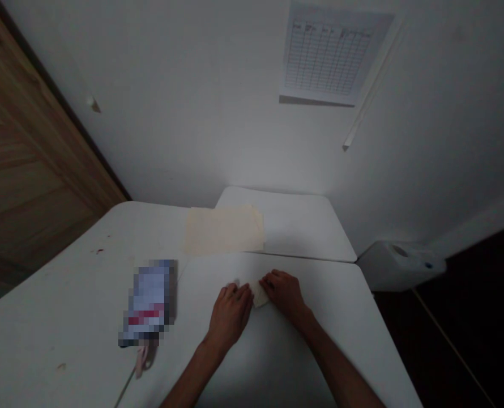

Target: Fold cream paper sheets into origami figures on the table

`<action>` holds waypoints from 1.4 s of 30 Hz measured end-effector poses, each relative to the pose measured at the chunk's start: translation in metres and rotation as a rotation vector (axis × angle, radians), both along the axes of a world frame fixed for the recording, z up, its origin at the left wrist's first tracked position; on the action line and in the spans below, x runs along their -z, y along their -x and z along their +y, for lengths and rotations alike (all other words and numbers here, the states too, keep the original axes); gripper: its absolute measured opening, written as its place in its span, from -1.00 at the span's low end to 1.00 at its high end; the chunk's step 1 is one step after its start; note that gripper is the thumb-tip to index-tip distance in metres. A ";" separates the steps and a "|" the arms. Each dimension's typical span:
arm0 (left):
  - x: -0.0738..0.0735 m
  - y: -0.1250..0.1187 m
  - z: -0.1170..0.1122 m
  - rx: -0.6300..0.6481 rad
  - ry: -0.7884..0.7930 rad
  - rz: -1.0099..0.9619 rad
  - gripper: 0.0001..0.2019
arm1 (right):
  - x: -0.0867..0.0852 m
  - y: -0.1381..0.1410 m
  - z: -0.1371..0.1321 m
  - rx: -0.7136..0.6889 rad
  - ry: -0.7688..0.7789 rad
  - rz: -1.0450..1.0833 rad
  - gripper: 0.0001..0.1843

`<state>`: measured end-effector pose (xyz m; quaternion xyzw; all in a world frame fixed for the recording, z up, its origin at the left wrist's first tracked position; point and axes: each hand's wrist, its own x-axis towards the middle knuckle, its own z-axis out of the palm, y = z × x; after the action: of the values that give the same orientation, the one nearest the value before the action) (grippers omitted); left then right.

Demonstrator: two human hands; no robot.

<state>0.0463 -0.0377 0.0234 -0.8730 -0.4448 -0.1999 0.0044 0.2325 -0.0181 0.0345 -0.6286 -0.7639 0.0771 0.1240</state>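
Observation:
A small cream piece of paper (259, 294) lies on the white table (277, 351), mostly covered by my two hands. My left hand (230, 311) rests palm down on its left side with fingers bent over it. From the right, my right hand (285, 293) presses on the same piece with curled fingers. Only a small corner of the paper shows between the hands.
A stack of cream sheets (224, 229) lies farther back on the table. A blurred-out card with a strap (149, 303) lies to the left. A printed chart (328, 54) hangs on the wall. A white bin (398, 263) stands right of the table, and a wooden door (26, 170) is at left.

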 end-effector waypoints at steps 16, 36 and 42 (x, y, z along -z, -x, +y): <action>0.009 0.004 -0.014 0.090 0.027 0.012 -0.73 | 0.006 0.002 -0.003 0.035 0.001 0.035 -0.70; 0.020 0.003 -0.027 0.137 0.001 -0.061 -0.70 | 0.012 0.003 -0.005 0.046 -0.034 0.074 -0.69; 0.020 -0.005 0.007 0.220 0.055 -0.145 -0.72 | 0.009 0.001 -0.009 0.006 -0.054 0.063 -0.74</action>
<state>0.0518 -0.0310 0.0030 -0.8996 -0.3506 -0.2496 -0.0738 0.2315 -0.0274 0.0258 -0.6248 -0.7594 0.0759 0.1651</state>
